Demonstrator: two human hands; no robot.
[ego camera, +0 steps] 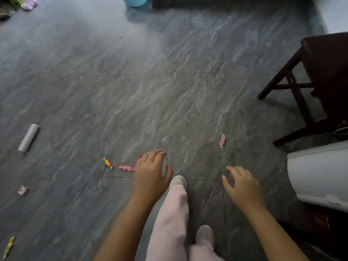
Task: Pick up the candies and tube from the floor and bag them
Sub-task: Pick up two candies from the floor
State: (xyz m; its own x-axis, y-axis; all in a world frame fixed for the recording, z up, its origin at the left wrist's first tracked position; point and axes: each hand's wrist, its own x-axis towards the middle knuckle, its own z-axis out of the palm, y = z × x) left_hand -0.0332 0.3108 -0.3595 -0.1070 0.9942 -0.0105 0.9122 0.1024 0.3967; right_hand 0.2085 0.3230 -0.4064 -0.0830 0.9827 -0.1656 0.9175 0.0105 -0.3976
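Several wrapped candies lie scattered on the grey stone floor: an orange candy, a pink candy beside my left hand, a pink candy ahead of my right hand, a red-and-white candy and a yellow candy at the left edge. A grey tube lies at the far left. My left hand hovers above the floor with loosely spread fingers, holding nothing. My right hand hangs the same way, empty. No bag is clearly visible.
A dark wooden stool stands at the right, with a white rounded object below it. A blue bucket sits at the top. Coloured wrappers lie at the top left corner. My feet and pink trousers are below.
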